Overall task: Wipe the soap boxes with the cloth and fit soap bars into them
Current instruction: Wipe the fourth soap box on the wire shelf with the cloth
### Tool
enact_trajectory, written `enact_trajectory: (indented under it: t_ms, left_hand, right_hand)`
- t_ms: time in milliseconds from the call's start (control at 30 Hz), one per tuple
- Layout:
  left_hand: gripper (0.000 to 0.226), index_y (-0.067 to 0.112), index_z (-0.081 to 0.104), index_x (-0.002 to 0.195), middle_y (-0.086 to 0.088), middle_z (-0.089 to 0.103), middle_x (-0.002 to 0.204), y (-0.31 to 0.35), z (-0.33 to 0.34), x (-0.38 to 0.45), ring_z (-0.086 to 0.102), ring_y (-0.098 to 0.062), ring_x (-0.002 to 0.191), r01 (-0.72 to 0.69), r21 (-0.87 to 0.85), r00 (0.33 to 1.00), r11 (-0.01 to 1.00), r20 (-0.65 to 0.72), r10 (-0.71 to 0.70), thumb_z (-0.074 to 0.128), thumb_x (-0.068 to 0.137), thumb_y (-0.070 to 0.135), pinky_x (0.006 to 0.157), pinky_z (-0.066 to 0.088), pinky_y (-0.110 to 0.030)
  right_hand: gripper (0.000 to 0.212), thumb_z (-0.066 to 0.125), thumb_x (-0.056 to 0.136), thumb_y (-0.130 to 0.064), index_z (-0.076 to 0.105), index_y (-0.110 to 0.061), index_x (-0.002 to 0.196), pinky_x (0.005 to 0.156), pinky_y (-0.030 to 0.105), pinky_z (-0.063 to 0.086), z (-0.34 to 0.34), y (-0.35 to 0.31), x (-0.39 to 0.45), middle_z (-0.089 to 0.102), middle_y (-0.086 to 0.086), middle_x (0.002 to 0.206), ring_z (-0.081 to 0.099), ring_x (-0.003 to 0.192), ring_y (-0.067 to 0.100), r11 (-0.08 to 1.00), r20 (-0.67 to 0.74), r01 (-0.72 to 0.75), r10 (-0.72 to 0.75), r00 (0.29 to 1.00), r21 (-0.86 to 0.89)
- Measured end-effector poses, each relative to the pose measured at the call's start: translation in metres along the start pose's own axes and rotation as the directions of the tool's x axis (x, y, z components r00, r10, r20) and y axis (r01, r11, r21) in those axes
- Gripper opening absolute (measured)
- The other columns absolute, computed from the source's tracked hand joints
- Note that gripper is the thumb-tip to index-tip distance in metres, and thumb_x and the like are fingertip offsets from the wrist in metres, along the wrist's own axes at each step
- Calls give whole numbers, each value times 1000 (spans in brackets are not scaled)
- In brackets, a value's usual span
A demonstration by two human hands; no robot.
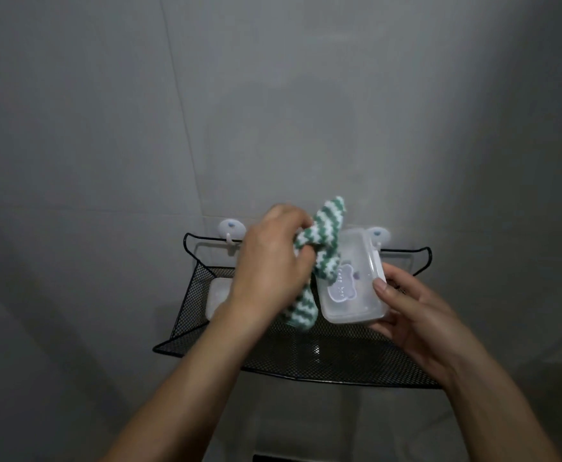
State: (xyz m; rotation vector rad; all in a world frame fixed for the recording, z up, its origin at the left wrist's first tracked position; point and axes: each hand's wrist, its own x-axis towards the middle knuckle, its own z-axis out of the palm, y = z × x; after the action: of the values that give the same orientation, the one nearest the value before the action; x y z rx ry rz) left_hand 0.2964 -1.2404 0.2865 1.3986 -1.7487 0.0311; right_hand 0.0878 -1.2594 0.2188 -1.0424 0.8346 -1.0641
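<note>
Gripping a green-and-white striped cloth (319, 258) in curled fingers, the left hand (273, 258) holds it against the left side of a clear soap box (353, 288). The right hand (406, 315) cradles that box from below, thumb curled over its right rim, above a black mesh basket (306, 358) hung on the grey wall (273, 95). Another pale box (218, 296) lies in the basket's left end.

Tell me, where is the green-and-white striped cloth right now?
The green-and-white striped cloth is centre frame, gripped by the left hand, beside the clear plastic soap box.
</note>
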Motion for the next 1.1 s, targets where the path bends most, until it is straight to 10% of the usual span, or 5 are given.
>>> enact_trajectory:
  t_ms: [133, 467, 633, 833, 1100]
  left_hand:
    - [48, 13, 59, 135, -4, 59, 137, 3, 12, -6, 54, -23, 119, -114, 66, 981, 991, 168, 101, 64, 87, 12, 105, 35, -27]
    - [17, 13, 78, 99, -3, 64, 113, 4, 25, -33, 59, -20, 104, -221, -51, 967, 974, 119, 226, 76, 82, 12, 86, 50, -32]
    - [18, 12, 75, 100, -1, 63, 102, -3, 11, -17, 60, -16, 91, -74, -77, 997, 994, 14, 75, 72, 82, 8, 83, 47, -28]
    - [41, 25, 66, 126, 3, 62, 120, 5, 0, 21, 55, -22, 109, -113, 72, 987, 991, 119, 104, 62, 88, 12, 93, 45, -38]
    - [31, 27, 74, 113, 1, 54, 130, 18, 19, 2, 51, -26, 110, -182, 97, 975, 978, 149, 166, 54, 90, 21, 79, 53, -43]
  right_hand:
    - [59, 78, 68, -26, 65, -19, 124, 74, 37, 62, 4, -2, 3, 74, 14, 112, 74, 98, 29, 1000, 29, 19, -20, 999, 21]
    - [45, 67, 77, -13, 64, -12, 121, 75, 44, 63, 9, -13, 10, 74, 19, 108, 74, 89, 29, 986, -59, 93, -86, 995, 141]
    - [38, 73, 72, -16, 72, -21, 110, 75, 43, 63, 13, -7, 8, 75, 17, 105, 75, 90, 29, 995, 5, 64, -65, 998, 78]
    - [57, 78, 68, -26, 65, -19, 124, 82, 46, 61, 24, -7, 9, 75, 18, 108, 73, 99, 32, 999, 43, 41, -40, 998, -18]
    - [26, 54, 96, -10, 65, -11, 120, 73, 45, 62, 26, -7, 16, 72, 23, 109, 72, 94, 33, 997, 9, 24, -25, 1000, 79]
